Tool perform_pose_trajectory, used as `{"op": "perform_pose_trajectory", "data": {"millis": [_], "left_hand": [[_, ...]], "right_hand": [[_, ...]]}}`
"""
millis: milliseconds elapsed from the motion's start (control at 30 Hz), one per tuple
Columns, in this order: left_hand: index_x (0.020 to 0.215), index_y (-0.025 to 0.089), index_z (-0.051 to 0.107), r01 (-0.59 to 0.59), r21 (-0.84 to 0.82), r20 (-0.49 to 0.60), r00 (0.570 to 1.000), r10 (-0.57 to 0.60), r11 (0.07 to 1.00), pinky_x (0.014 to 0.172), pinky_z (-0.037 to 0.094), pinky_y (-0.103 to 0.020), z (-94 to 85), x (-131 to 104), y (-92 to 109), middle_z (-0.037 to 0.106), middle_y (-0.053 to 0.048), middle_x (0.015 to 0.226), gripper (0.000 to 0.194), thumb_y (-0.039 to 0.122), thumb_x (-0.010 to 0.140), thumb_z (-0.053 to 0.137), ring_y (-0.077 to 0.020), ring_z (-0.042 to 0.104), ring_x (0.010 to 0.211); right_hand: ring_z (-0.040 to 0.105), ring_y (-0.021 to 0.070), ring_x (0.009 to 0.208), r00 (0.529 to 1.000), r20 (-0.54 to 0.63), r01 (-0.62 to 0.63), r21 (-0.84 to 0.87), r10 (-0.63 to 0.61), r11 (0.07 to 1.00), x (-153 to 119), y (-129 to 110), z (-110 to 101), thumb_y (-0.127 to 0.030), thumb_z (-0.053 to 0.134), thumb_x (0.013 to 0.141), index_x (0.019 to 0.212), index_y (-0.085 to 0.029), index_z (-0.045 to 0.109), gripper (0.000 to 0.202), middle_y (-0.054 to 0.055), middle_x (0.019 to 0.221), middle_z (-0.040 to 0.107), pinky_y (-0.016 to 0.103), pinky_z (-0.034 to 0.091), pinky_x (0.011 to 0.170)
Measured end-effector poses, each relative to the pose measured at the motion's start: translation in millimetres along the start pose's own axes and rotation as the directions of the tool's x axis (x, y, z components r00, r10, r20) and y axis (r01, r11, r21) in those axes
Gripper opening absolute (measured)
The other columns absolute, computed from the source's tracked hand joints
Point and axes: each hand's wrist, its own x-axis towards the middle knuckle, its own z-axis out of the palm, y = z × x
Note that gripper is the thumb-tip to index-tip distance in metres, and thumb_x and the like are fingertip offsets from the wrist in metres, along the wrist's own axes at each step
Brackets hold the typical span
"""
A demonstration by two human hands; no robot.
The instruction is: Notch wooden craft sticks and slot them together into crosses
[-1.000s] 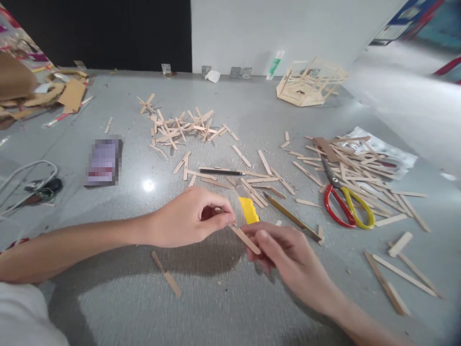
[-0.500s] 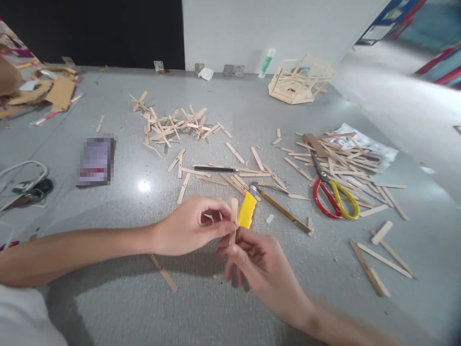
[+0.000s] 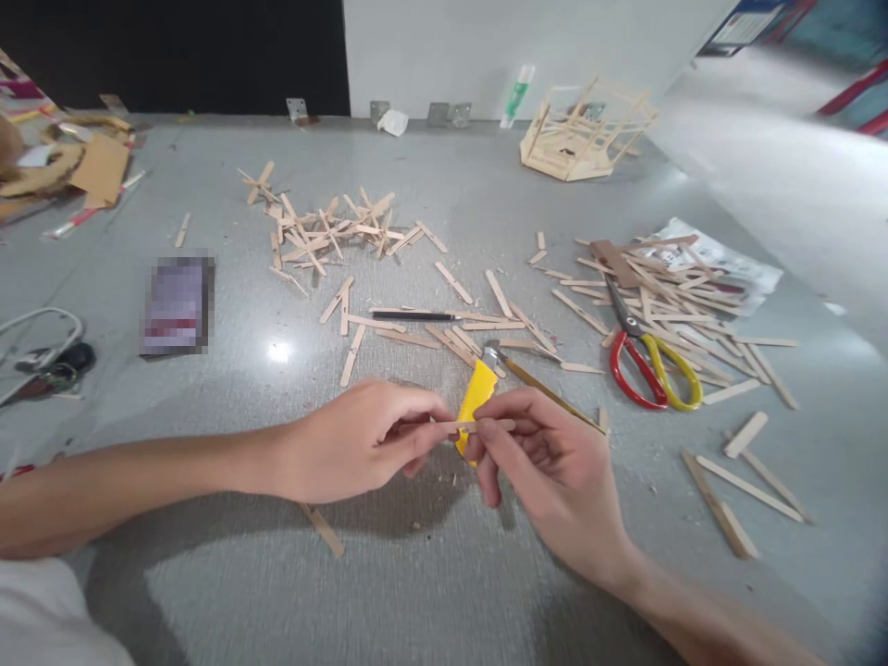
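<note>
Between my two hands a small wooden stick point(image 3: 466, 426) lies roughly level. My left hand point(image 3: 367, 439) pinches its left end between thumb and fingers. On the other side, my right hand point(image 3: 548, 462) grips it near its right end, with the tip poking out past the thumb. Just behind the stick is a yellow utility knife point(image 3: 475, 392), partly covered by my right fingers. A black pen point(image 3: 414, 315) lies among loose sticks beyond my hands. One more stick point(image 3: 323, 531) rests on the table below my left wrist.
Red-and-yellow scissors point(image 3: 630, 324) lie by a stick pile on a plastic bag point(image 3: 753, 273). Another stick pile point(image 3: 326, 231) is farther back. A wooden frame model point(image 3: 569, 162) and a glue stick point(image 3: 518, 96) stand by the wall. Cables point(image 3: 69, 356) lie left.
The held stick has turned from upright to level. My right hand has moved up and right, and now holds the stick's right end.
</note>
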Motion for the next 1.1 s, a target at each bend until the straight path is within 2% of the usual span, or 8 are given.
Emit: {"op": "perform_pose_trajectory", "data": {"millis": [300,500,667,767,867,933,1000,1100], "left_hand": [[0.087,0.014,0.067,-0.007,0.043,-0.035,0.999,0.008,0.999,0.052,0.035,-0.021,8.1,0.2,-0.9,0.064,0.001,0.064,0.033,0.028,0.106,0.044,-0.0072,0.048,0.05],[0.085,0.016,0.062,0.025,0.017,-0.023,0.999,-0.025,1.0,0.052,0.036,-0.02,8.4,1.9,-2.7,0.065,0.001,0.067,0.031,0.028,0.105,0.043,-0.0079,0.05,0.052],[0.104,0.019,0.057,0.076,-0.052,-0.002,0.997,-0.076,0.996,0.053,0.039,-0.021,8.3,1.6,-2.0,0.064,0.004,0.066,0.018,0.03,0.105,0.043,-0.0097,0.052,0.053],[0.1,0.021,0.051,0.117,-0.064,0.023,0.993,-0.116,0.991,0.055,0.041,-0.023,8.7,1.2,-2.3,0.066,0.003,0.068,0.017,0.034,0.106,0.042,-0.0111,0.055,0.054],[0.094,0.021,0.053,0.132,-0.03,-0.041,0.99,-0.133,0.991,0.06,0.042,-0.025,7.5,3.0,-4.7,0.07,0.001,0.076,0.017,0.032,0.104,0.045,-0.0138,0.062,0.064],[0.089,0.02,0.058,0.107,0.04,-0.127,0.987,-0.101,0.993,0.063,0.042,-0.026,4.8,5.2,-7.8,0.068,0.0,0.079,0.019,0.031,0.102,0.049,-0.0145,0.061,0.069],[0.094,0.019,0.064,0.083,0.066,-0.19,0.979,-0.069,0.994,0.063,0.041,-0.027,0.9,7.3,-11.9,0.064,-0.001,0.079,0.021,0.033,0.101,0.051,-0.0144,0.057,0.069],[0.134,0.02,0.058,0.039,-0.04,-0.244,0.969,-0.048,0.998,0.068,0.045,-0.027,-5.0,9.1,-18.2,0.062,-0.001,0.089,0.035,0.033,0.102,0.052,-0.0141,0.058,0.073]], "right_hand": [[0.051,0.0065,0.039,0.993,0.018,-0.115,-0.056,0.116,0.992,-0.1,-0.5,1.7,-0.022,0.076,0.082,0.082,-0.02,0.062,0.014,-0.006,0.058,0.061,0.017,0.043,0.037],[0.063,0.0108,0.055,0.999,0.029,-0.018,-0.195,0.024,0.981,1.5,1.9,-1.9,-0.021,0.073,0.083,0.086,-0.021,0.062,0.012,-0.002,0.069,0.069,0.02,0.052,0.049],[0.065,0.0107,0.06,0.997,0.059,0.064,-0.256,-0.051,0.965,-0.7,7.0,-4.0,-0.02,0.07,0.087,0.098,-0.023,0.059,0.017,-0.002,0.078,0.069,0.021,0.056,0.057],[0.064,0.0112,0.06,0.996,0.047,0.085,-0.275,-0.075,0.958,-2.1,10.8,-4.0,-0.024,0.069,0.091,0.104,-0.024,0.057,0.018,-0.003,0.077,0.068,0.022,0.056,0.057],[0.063,0.0112,0.057,0.993,0.016,0.117,-0.333,-0.118,0.936,1.3,11.5,-7.3,-0.028,0.067,0.094,0.11,-0.024,0.055,0.02,-0.002,0.08,0.068,0.023,0.055,0.054],[0.065,0.0123,0.058,0.982,-0.03,0.151,-0.449,-0.184,0.88,7.7,8.9,-14.8,-0.028,0.064,0.095,0.113,-0.024,0.056,0.021,0.0,0.085,0.071,0.025,0.055,0.056],[0.066,0.0139,0.059,0.96,-0.083,0.157,-0.631,-0.267,0.76,17.1,3.9,-28.3,-0.028,0.062,0.095,0.111,-0.023,0.06,0.017,0.002,0.086,0.072,0.027,0.054,0.059],[0.064,0.0168,0.057,0.932,-0.118,0.063,-0.877,-0.342,0.476,33.8,-5.2,-60.8,-0.026,0.061,0.092,0.098,-0.022,0.066,0.009,0.003,0.079,0.073,0.032,0.05,0.064]]}}
